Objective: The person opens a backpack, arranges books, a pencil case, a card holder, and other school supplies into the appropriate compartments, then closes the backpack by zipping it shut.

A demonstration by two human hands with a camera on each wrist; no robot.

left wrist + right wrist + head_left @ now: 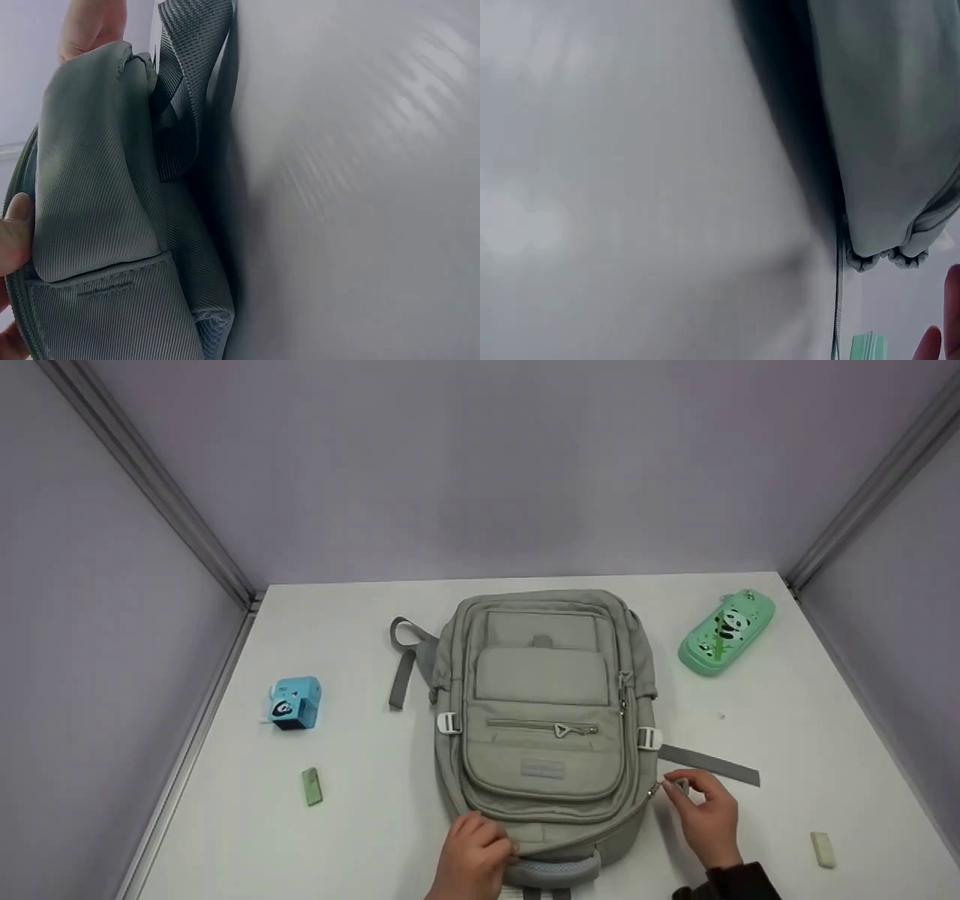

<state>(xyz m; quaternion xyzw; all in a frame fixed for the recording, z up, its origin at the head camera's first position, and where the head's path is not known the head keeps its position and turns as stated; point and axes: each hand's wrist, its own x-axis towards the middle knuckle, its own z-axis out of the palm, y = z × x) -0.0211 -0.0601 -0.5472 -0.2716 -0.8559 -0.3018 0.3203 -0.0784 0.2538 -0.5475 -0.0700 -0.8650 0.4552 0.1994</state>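
A grey-green backpack (pixel 544 675) lies front side up on the white table (pixel 360 840), its padded carry handle (pixel 555 873) toward me. My left hand (pixel 474 855) grips the bag's near edge, left of the handle. In the left wrist view, its thumb (pixel 16 232) presses on the fabric beside the zipper's teeth. At the bag's right side, my right hand (pixel 709 819) pinches a zipper pull (pixel 655 790) between thumb and forefinger. The right wrist view shows the bag's side (pixel 889 135) and two fingertips at the lower right corner.
A green panda pencil case (pixel 726 631) lies at the back right. On the left stand a blue pencil sharpener (pixel 295 703) and, nearer, a green eraser (pixel 312 787). A pale eraser (pixel 823 850) lies front right. Grey straps (pixel 709 763) stick out beside the bag. Walls enclose the table.
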